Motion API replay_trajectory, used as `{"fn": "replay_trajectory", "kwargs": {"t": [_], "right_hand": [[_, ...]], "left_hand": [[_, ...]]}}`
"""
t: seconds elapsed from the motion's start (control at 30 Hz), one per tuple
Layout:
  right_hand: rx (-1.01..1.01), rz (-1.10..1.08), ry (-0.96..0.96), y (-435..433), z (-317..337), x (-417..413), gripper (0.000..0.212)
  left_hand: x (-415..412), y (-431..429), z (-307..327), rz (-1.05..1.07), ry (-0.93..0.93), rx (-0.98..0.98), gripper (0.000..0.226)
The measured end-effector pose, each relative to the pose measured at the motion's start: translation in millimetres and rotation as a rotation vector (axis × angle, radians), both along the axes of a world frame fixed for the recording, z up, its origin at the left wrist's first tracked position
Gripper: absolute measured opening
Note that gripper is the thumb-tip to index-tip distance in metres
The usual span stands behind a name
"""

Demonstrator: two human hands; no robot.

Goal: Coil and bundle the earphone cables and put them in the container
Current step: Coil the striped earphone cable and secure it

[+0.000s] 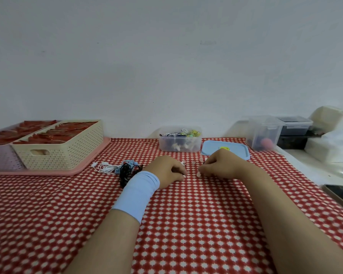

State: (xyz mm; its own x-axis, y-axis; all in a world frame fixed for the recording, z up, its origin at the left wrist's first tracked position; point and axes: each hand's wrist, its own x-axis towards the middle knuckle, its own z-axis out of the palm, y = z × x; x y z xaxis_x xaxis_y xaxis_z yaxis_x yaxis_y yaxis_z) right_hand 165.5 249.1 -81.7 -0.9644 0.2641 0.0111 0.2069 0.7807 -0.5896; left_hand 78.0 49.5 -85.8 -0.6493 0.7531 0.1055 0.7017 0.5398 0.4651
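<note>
Both hands curled nearly closed on the bench in front of the container (180,142), left hand (167,171) and right hand (219,165) pinching small pinkish earphone bits (198,174), cable axis unclear.

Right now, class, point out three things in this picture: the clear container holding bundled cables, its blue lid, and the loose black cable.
clear container (180,145): head view, on its front wall.
blue lid (213,147): head view, on its bare left part.
loose black cable (126,171): head view, on the middle of the tangle.
</note>
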Motion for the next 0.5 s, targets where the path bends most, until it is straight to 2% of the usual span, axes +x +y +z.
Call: {"fn": "replay_trajectory", "kwargs": {"t": [0.1, 0.23, 0.33, 0.4, 0.5], "right_hand": [[0.034, 0.037, 0.035, -6, 1, -1, 0.009], [0.062, 0.106, 0.003, -11, -2, -4, 0.009], [0.032, 0.080, 0.114, -10, -3, -5, 0.006], [-0.061, 0.055, 0.225, -13, -1, -3, 0.007], [-0.346, 0.048, 0.333, -23, 4, 0, 0.006]], "left_hand": [[0, 2, -3, 0.061, -0.071, 0.198, 0.018], [4, 6, -6, 0.090, -0.263, 0.446, 0.018], [5, 7, -6, 0.095, -0.396, 0.535, 0.018], [5, 6, -5, 0.090, -0.449, 0.572, 0.018], [3, 6, -7, 0.105, -0.513, 0.639, 0.019]]}}
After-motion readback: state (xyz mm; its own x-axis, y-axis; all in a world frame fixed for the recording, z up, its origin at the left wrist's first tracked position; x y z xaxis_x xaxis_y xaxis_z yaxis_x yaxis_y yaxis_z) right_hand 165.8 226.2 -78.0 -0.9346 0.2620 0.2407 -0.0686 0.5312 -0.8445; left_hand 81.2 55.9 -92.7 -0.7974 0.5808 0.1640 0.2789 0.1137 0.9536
